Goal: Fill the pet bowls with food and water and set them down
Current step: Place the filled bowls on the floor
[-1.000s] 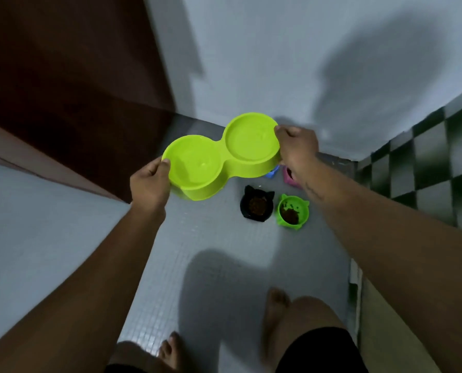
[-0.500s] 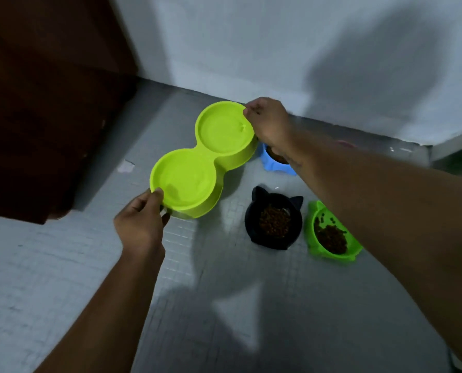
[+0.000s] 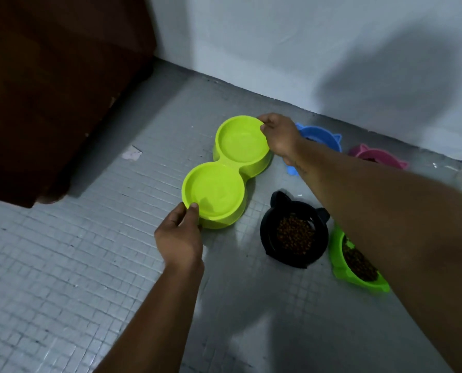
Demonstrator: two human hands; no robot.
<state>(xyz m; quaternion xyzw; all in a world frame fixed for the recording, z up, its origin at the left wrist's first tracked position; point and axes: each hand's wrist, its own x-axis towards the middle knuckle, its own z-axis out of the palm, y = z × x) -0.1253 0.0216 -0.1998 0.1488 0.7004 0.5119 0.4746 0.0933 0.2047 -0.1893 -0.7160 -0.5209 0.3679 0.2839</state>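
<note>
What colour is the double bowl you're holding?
Lime green, plain, with no pattern: the double bowl shows clearly in the head view.

Grey small-tiled floor, pale plain wall, dark brown wooden door at left, dim light

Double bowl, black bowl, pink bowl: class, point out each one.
double bowl (image 3: 213, 189), head view, floor of its nearer cup.
black bowl (image 3: 267, 235), head view, left rim.
pink bowl (image 3: 383, 155), head view, front rim.
</note>
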